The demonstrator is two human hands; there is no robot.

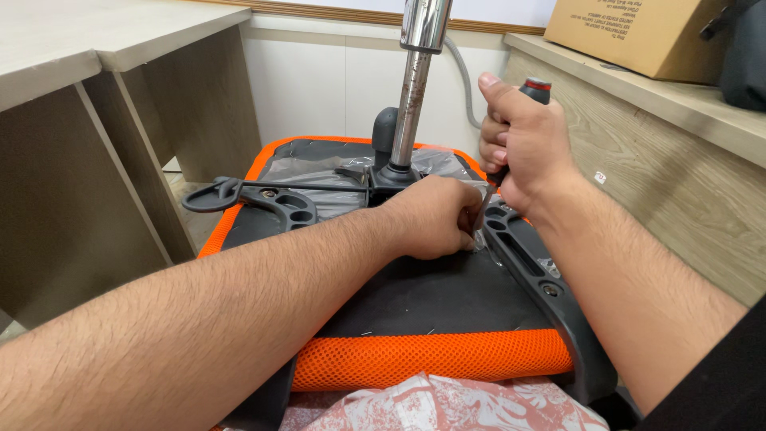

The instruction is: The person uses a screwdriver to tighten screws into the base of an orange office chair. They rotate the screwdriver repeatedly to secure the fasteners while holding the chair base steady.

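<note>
An upturned office chair seat [415, 299], black beneath with an orange mesh edge, lies in front of the person. A chrome gas cylinder [413, 96] rises upright from its central mechanism. The right hand [527, 144] is clenched around a black-handled screwdriver [536, 86] with a red cap, held upright over the right armrest bracket [542, 279]. The left hand [435, 215], fingers curled together, presses at the bracket's upper end beside the tool's tip. A cardboard box [638, 32] rests on the counter [686, 100] at right.
</note>
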